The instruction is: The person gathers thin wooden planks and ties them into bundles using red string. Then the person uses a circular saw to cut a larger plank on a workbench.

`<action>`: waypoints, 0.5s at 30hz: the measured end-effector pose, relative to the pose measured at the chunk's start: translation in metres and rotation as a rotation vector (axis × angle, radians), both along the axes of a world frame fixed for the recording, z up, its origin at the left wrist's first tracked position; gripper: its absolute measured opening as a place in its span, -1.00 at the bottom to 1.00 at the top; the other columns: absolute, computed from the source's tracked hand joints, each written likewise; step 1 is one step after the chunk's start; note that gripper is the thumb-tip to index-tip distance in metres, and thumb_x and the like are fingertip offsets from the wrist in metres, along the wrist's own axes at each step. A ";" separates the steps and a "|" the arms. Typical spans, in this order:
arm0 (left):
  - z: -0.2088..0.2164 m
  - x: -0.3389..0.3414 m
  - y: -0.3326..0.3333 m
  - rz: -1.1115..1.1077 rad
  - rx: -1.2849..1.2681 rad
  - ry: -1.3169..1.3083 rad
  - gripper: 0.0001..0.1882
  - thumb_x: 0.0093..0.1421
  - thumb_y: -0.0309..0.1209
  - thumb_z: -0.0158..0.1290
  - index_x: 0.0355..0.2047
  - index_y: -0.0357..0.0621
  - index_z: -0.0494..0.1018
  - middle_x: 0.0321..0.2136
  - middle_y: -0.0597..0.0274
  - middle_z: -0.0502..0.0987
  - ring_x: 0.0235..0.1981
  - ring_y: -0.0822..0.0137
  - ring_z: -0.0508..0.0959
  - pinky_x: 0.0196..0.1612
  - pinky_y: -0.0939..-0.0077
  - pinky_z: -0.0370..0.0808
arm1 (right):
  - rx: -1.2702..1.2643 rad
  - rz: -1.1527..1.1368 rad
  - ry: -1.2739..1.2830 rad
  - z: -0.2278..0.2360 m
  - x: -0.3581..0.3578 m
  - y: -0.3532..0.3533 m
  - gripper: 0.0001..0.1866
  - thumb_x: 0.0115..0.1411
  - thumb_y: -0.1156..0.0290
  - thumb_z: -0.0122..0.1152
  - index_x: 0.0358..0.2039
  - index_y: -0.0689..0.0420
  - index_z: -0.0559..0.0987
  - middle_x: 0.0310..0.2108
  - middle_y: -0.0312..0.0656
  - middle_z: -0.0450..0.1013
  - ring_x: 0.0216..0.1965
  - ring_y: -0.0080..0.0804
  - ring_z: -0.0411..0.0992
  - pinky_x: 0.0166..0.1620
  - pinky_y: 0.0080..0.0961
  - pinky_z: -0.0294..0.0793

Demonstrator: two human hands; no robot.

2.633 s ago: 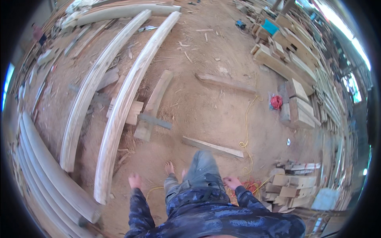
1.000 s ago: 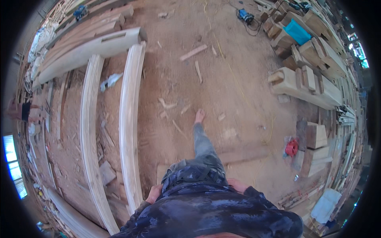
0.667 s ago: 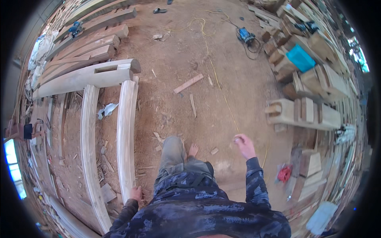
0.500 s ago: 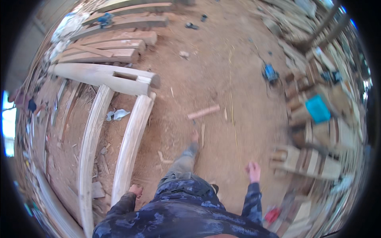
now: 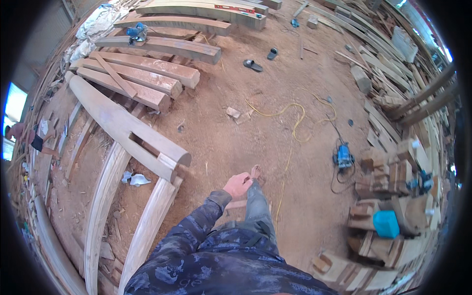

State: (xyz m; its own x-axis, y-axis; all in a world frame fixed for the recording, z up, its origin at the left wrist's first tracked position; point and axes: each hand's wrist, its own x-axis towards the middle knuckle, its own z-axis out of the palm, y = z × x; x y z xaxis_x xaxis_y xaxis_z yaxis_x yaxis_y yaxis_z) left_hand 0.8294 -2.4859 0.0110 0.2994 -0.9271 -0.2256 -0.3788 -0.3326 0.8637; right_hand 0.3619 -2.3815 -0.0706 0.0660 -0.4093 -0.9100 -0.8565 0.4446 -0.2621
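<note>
Pale, round, slotted wooden log (image 5: 114, 117) at far end of long, pale, ridged wooden beam (image 5: 149, 227); likely heavy, stiff; grip both ends. Left hand (image 5: 238, 186) right of beam, fingers curled, can't tell if together; right hand unseen.

Soft daylight, strong fisheye edge distortion

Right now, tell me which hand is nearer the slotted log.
Left, as far as this view shows. The left hand is to the right of the slotted log, apart from it; the right hand is out of view, so its place cannot be told.
</note>
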 end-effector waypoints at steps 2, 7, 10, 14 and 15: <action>-0.002 0.022 -0.037 0.094 -0.065 0.031 -0.69 0.21 -0.20 0.03 -0.27 -0.22 0.51 -0.35 -0.11 0.58 -0.26 -0.08 0.59 -0.17 0.14 0.51 | -0.101 0.398 0.024 -0.016 0.039 -0.082 -0.69 0.23 0.11 0.09 -0.11 -0.12 0.66 -0.18 -0.10 0.58 -0.17 -0.11 0.56 -0.07 -0.17 0.54; -0.025 0.115 0.008 0.191 0.695 -0.058 -0.51 0.19 -0.08 -0.03 -0.13 -0.26 0.58 -0.11 -0.22 0.58 -0.02 -0.16 0.55 0.04 0.05 0.48 | -0.420 -0.251 -0.145 0.001 0.138 -0.397 -0.76 0.23 0.21 0.21 -0.29 0.13 0.63 -0.37 -0.15 0.60 -0.40 -0.36 0.58 -0.35 -0.37 0.58; -0.028 0.143 0.069 0.502 0.889 -0.076 -0.52 0.16 -0.12 0.00 -0.18 -0.33 0.58 -0.13 -0.30 0.57 -0.02 -0.17 0.55 0.06 0.04 0.47 | -0.587 -0.328 -0.412 0.050 0.195 -0.579 -0.81 0.28 0.37 0.15 -0.13 0.15 0.53 -0.43 -0.19 0.56 -0.45 -0.46 0.54 -0.41 -0.50 0.56; -0.048 0.139 0.101 0.987 1.126 -0.099 -0.52 0.19 -0.14 0.00 -0.24 -0.41 0.57 -0.14 -0.34 0.57 -0.04 -0.17 0.58 0.05 0.07 0.49 | -0.624 -0.300 -0.470 0.089 0.256 -0.722 -0.77 0.29 0.38 0.14 -0.07 0.14 0.51 -0.39 -0.16 0.57 -0.45 -0.45 0.54 -0.44 -0.51 0.54; -0.061 0.136 0.093 1.031 1.154 0.012 -0.55 0.19 -0.15 0.02 -0.23 -0.38 0.58 -0.13 -0.30 0.58 -0.04 -0.15 0.59 0.04 0.09 0.50 | -0.621 -0.268 -0.421 0.089 0.269 -0.741 -0.77 0.29 0.38 0.14 -0.08 0.14 0.51 -0.39 -0.16 0.57 -0.47 -0.45 0.53 -0.45 -0.52 0.53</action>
State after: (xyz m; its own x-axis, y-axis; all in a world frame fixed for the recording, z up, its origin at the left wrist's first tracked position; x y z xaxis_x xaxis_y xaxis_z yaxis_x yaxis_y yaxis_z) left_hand 0.9656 -2.3925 -0.0500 0.6703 0.3469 -0.6561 0.4310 -0.9016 -0.0364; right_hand 0.6306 -3.1225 0.0180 0.1810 -0.8842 -0.4306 -0.5154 0.2876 -0.8072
